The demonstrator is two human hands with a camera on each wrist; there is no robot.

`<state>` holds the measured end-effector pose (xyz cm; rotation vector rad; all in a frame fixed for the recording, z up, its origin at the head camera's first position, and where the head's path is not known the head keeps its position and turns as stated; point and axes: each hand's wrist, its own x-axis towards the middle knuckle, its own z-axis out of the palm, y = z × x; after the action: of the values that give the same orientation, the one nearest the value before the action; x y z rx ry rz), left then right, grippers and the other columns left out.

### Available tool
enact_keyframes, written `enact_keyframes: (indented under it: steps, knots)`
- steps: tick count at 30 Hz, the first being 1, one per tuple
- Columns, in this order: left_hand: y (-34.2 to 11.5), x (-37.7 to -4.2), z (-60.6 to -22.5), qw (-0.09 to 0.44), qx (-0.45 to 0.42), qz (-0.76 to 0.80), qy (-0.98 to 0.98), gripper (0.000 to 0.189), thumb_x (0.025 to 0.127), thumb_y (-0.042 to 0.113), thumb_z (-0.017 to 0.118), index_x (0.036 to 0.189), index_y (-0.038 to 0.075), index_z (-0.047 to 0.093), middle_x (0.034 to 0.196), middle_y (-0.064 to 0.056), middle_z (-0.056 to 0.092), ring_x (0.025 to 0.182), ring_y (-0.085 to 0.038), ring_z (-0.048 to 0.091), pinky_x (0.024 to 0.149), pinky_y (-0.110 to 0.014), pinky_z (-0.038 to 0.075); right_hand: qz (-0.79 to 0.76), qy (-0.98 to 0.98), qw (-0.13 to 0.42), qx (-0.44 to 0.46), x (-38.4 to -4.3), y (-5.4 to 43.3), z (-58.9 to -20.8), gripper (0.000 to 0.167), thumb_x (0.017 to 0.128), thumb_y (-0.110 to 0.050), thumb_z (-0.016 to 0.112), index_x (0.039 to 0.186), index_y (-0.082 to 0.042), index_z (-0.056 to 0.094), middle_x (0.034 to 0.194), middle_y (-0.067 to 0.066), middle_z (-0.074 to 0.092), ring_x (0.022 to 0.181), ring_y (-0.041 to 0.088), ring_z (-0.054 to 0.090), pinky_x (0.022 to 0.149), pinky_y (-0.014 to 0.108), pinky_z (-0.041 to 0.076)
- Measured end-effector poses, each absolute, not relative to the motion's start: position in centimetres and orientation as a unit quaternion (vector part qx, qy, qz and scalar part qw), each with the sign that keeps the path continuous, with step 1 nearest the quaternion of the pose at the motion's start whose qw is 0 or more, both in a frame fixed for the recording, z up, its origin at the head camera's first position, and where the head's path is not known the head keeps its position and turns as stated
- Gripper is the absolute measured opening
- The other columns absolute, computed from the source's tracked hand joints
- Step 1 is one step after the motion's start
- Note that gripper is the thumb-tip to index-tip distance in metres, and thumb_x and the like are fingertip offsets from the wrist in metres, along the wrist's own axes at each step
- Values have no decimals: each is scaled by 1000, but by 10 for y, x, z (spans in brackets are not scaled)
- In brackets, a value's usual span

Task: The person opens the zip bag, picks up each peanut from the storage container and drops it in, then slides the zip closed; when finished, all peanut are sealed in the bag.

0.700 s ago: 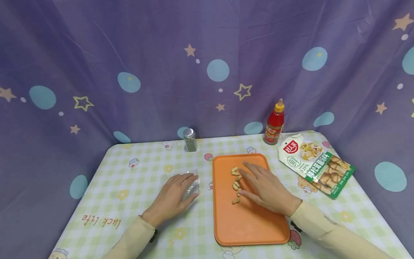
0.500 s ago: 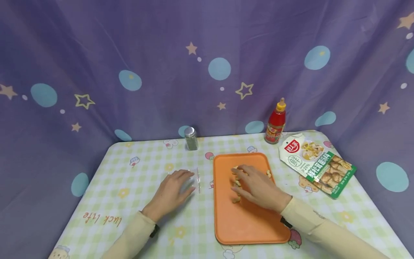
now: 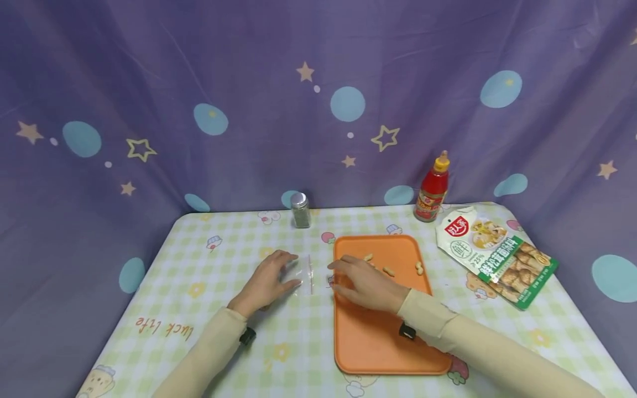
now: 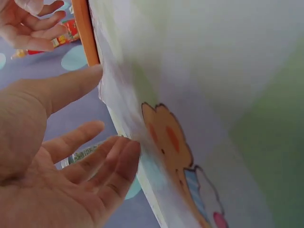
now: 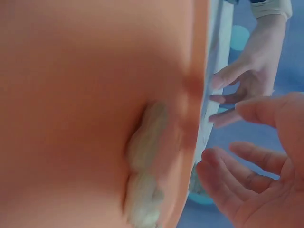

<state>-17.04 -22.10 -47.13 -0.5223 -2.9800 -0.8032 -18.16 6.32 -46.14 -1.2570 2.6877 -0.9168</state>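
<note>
In the head view my left hand [image 3: 266, 282] lies over a clear zip bag [image 3: 304, 276] on the checked tablecloth. Its fingers are loosely bent, with the thumb apart from them and nothing visible between; the hand covers much of the bag. My right hand [image 3: 365, 283] reaches across the left rim of an orange tray [image 3: 383, 354], fingers relaxed and holding nothing. Unshelled peanuts lie on the tray: one peanut [image 3: 389, 271] shows beside the hand, another peanut [image 3: 419, 268] near the right rim. Close below the right wrist camera, more peanuts [image 5: 147, 137] lie along the rim.
At the back of the table stand a small glass jar [image 3: 301, 211] with a metal lid and a red sauce bottle [image 3: 432, 190] with a yellow cap. Right of the tray lies a green and white food packet [image 3: 497, 257]. A purple curtain [image 3: 249, 110] hangs behind.
My right hand has moved left across the tray to its left rim, uncovering peanuts on the right. The left hand stays by the bag. The head view has shifted slightly.
</note>
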Motion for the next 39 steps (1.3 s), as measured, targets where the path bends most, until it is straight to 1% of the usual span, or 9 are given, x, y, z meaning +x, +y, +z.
enact_keyframes:
  steps: [3,6,11,16,21,25,28,32,39]
  knots:
    - [-222,-174,-473,-12,-158,-259,-953,66,86,23,88,142,4,60,136,-12,63,105,-26,63,89,-41,54,-332,855,36,-397,-186,51,-462,35,100,-18,69,130,0,66,112,12,73,100,23,70,88,36,60]
    - [-222,-177,-474,-25,-153,-260,-953,70,85,25,88,145,6,58,138,-12,63,109,-27,62,93,-44,53,-361,850,57,-379,-190,41,-464,33,100,-16,69,130,0,67,112,13,75,97,21,72,84,32,60]
    - [-222,-181,-474,-38,-150,-271,-950,75,84,26,89,148,6,55,134,-12,62,111,-26,59,96,-45,52,-395,849,76,-344,-197,28,-468,30,98,-11,69,126,0,70,106,12,77,91,20,74,79,26,59]
    - [-222,-184,-475,-51,-139,-277,-949,76,83,26,90,147,5,56,126,-11,59,106,-23,56,91,-39,51,-421,848,109,-302,-204,19,-471,32,96,-13,71,125,1,69,105,10,76,90,20,75,75,24,59]
    - [-222,-184,-476,-50,-138,-280,-949,69,82,26,90,141,7,61,123,-11,58,104,-22,57,89,-37,50,-439,847,129,-271,-209,11,-473,34,95,-15,74,124,1,69,106,12,77,94,23,75,74,27,61]
    - [-222,-184,-475,-41,-150,-285,-946,66,82,25,90,138,7,61,127,-12,59,104,-23,59,90,-39,52,-458,839,143,-257,-212,4,-476,32,94,-12,75,124,1,69,107,16,78,92,25,76,68,26,62]
    - [-221,-184,-474,-36,-154,-288,-944,66,81,23,91,138,7,59,129,-11,62,103,-23,59,90,-39,52,-477,829,150,-250,-214,0,-479,29,95,-9,74,122,0,69,106,18,79,88,24,76,62,25,61]
    - [-219,-181,-473,-32,-149,-290,-945,68,81,22,91,139,7,58,127,-11,65,102,-22,60,89,-40,51,-491,825,147,-237,-216,-6,-481,24,93,-4,75,116,1,72,100,17,80,84,21,76,60,24,59]
    - [-215,-176,-473,-24,-152,-278,-948,78,82,22,91,149,9,52,122,-10,65,104,-23,62,88,-41,52,-505,826,157,-197,-219,-12,-484,13,92,0,76,105,-2,75,92,14,81,76,16,76,52,24,56]
